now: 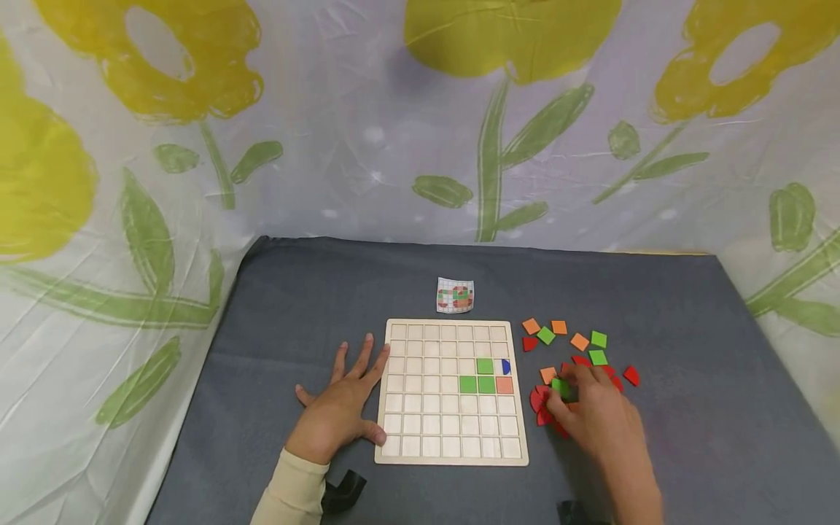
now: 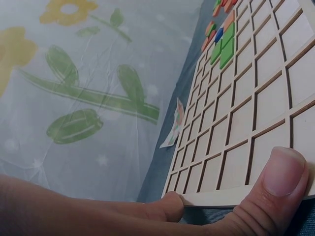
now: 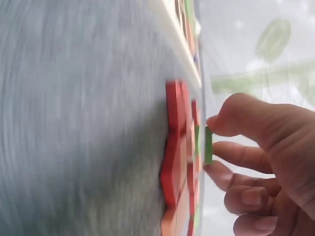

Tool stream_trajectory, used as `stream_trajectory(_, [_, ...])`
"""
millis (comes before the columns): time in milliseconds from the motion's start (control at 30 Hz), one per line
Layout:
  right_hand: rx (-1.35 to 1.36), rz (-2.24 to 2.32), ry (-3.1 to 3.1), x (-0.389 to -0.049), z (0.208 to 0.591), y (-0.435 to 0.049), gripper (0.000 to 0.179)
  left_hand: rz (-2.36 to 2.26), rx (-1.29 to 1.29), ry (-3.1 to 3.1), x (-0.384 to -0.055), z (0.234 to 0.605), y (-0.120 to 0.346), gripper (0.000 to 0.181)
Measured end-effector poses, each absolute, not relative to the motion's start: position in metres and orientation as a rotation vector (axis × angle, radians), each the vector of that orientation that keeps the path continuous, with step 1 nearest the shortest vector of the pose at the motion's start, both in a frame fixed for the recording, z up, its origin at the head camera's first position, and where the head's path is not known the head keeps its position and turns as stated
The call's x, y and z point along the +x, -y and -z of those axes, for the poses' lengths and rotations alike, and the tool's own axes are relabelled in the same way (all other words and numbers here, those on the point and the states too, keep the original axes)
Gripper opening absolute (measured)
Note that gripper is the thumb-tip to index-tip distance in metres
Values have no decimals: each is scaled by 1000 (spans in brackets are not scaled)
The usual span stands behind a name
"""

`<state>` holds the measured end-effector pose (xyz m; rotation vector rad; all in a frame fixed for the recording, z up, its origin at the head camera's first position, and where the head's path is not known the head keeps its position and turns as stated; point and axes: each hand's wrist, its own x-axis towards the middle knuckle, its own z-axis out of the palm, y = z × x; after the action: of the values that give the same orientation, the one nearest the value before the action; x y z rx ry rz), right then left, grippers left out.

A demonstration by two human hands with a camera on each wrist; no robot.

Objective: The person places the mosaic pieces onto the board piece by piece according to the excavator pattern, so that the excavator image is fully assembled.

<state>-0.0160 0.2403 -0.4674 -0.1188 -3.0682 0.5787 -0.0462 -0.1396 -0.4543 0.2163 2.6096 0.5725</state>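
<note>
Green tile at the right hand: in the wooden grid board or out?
Out. The right hand pinches the green tile above loose red pieces, to the right of the wooden grid board.

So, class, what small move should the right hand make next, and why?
Probably carry the green tile to an empty cell of the board: the right hand pinches it, the left hand touches the board's left edge, and three green squares already sit in cells. Which cell, I cannot tell; the card is too small to read.
</note>
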Motion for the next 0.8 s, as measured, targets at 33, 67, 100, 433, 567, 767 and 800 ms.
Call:
stream_trajectory(33, [-92,-579,3049,-17,467,-236,38,-571,217,-2610,-46,454,140,139])
stream_trajectory(67, [-61,-578,3031,-17,467,-231,36,-569,217,-2609,-46,455,140,140])
stream_trajectory(100, [-22,-580,3014,-18,467,-226,33,-572,218,-2609,-46,456,140,140])
stream_trajectory(433, [357,-575,2943,-28,465,-160,24,-607,218,-2607,-52,491,146,147])
stream_trajectory(567, [447,-554,2909,-33,465,-141,21,-614,230,-2629,-52,497,148,149])
stream_trajectory(767, [539,-492,2904,-40,470,-121,20,-603,232,-2624,-52,494,148,147])
stream_trajectory(800, [547,-482,2907,-41,471,-119,20,-603,233,-2621,-51,492,147,147])
